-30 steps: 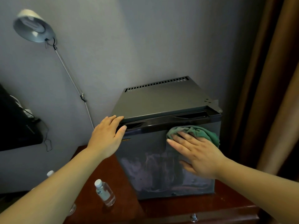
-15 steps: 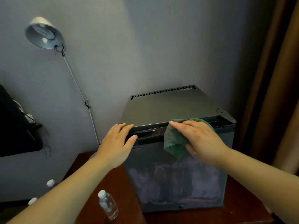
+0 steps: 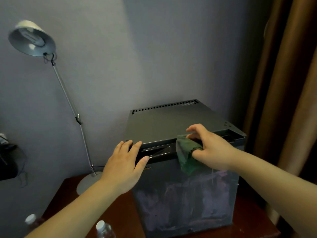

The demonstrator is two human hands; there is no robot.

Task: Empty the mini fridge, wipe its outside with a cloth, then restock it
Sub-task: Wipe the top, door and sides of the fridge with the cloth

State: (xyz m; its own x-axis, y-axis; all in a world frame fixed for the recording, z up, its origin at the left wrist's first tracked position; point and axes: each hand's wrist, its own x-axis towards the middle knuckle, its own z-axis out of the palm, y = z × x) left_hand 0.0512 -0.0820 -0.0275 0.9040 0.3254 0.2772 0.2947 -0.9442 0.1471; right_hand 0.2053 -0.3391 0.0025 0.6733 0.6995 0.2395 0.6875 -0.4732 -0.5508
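Mini fridge (image 3: pixel 180 124) sits mid-frame on the counter (image 3: pixel 58 200), left hand (image 3: pixel 123 164) flat with straight fingers on its top front edge, right hand (image 3: pixel 211 148) pinching green cloth (image 3: pixel 186 157) against the door top.

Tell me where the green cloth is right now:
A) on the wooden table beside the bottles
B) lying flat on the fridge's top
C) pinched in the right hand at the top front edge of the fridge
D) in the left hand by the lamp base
C: the right hand pinches the green cloth against the top front edge of the mini fridge, while the left hand rests on the fridge's front left corner and holds no cloth.
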